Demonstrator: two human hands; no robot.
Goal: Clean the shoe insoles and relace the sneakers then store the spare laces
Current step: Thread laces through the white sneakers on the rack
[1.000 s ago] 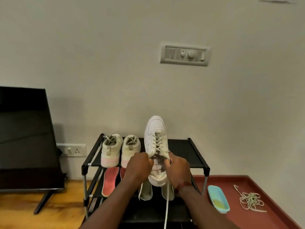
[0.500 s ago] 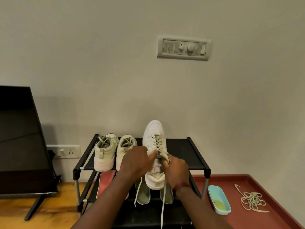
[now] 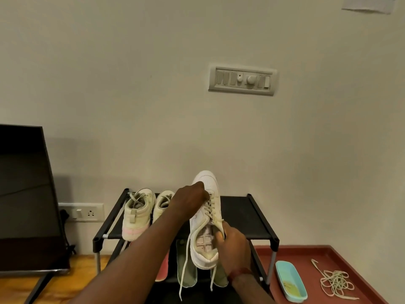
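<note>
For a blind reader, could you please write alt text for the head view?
A person holds a white sneaker over a black shoe rack, left hand on its laces, right hand gripping its opening. Two more sneakers stand on the rack; a blue tray and loose laces lie at right.

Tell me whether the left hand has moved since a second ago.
Yes. The left hand has slid up the white sneaker toward its toe, from the shoe rack's front rail to near its back edge.
</note>
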